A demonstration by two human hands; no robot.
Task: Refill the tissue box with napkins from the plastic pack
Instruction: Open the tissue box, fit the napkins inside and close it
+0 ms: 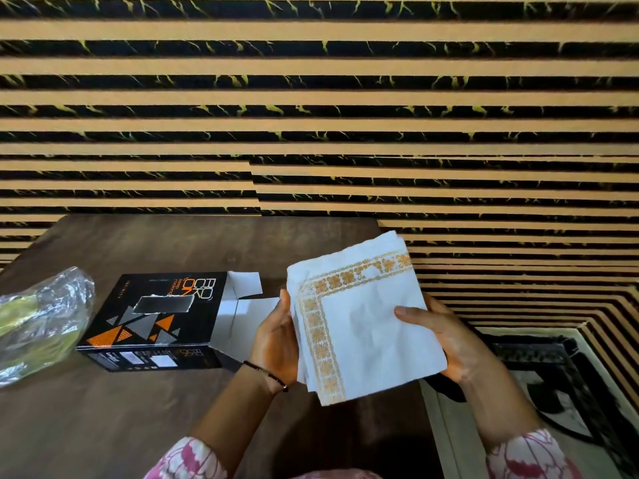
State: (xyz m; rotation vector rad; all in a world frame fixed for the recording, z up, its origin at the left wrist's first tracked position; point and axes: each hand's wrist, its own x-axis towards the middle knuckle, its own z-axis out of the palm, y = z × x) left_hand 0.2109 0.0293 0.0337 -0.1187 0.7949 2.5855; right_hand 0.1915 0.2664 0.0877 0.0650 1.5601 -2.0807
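Head view, refill in progress. The person is holding one stack of napkins (366, 323), white with a gold floral border, above the right edge of the worktop (173, 247). The left hand (276, 335) is gripping the stack's left edge, thumb lying along it; the right hand (439, 337) is gripping the right edge, thumb on top and fingers underneath. The stack is fanning slightly at its upper and lower corners, so it is several sheets thick; the exact sheet count cannot be told.

One tissue box (155, 319), black with orange and grey triangles, is lying flat near the middle of the worktop, well to the left of the stack and apart from it. Its right end is standing open, with white flaps (247, 299) folded outward toward the left hand, and the slot in its top face is showing only darkness. Whether any napkins are already inside cannot be told.

One plastic pack (41, 323), crinkled and clear with a yellow-green tint, is lying at the left edge of the worktop, apart from the box. Its contents are not readable.

Judged stage: the napkins are out of the pack and the box end is open, so the taking-out appears done. Still left are squaring the stack, sliding it through the open end, and closing the flaps.

Count: two hands, one stack, one box, one pack.
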